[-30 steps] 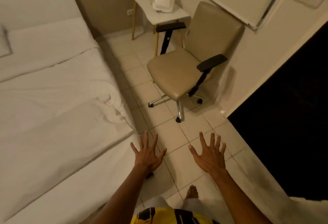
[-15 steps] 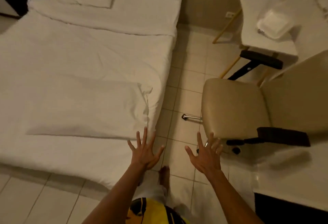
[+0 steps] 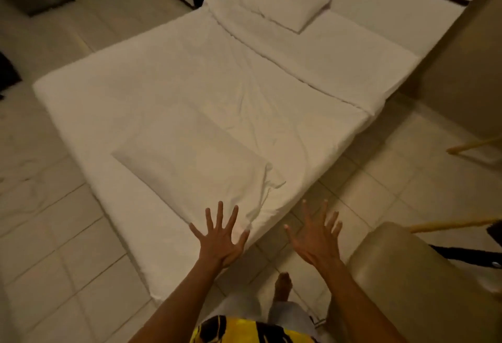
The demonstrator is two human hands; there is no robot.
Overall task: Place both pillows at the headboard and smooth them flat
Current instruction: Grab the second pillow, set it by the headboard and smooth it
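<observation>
2 white pillows are lying flat on the bed: near pillow (image 3: 195,168) at the foot corner, far pillow (image 3: 288,7) by the headboard.

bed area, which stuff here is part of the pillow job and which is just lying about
Part of the job:
- near pillow, at the foot end of the bed
- far pillow, up at the head end
- left hand and right hand, both open and empty

Just lying about:
- beige chair
- wooden table legs
</observation>
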